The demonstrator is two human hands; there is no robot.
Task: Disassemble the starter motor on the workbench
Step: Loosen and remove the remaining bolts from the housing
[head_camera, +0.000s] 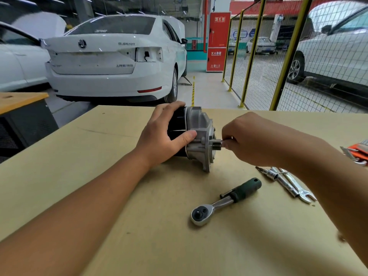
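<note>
The starter motor [199, 134] lies on its side on the tan workbench [99, 176], its black body to the left and its silver aluminium nose housing to the right. My left hand [165, 136] grips the black body, thumb across the seam with the housing. My right hand [256, 139] pinches a thin metal tool or bolt [224, 140] at the housing's flange, beside the dark pinion gear [217, 146]. The tool's far end is hidden inside my fingers.
A ratchet wrench with a green handle [227, 200] lies in front of the motor. Sockets, an extension and an open-end spanner [286, 182] lie to the right, under my right forearm. An orange tool pouch [358, 153] sits at the right edge. A white car stands beyond the bench.
</note>
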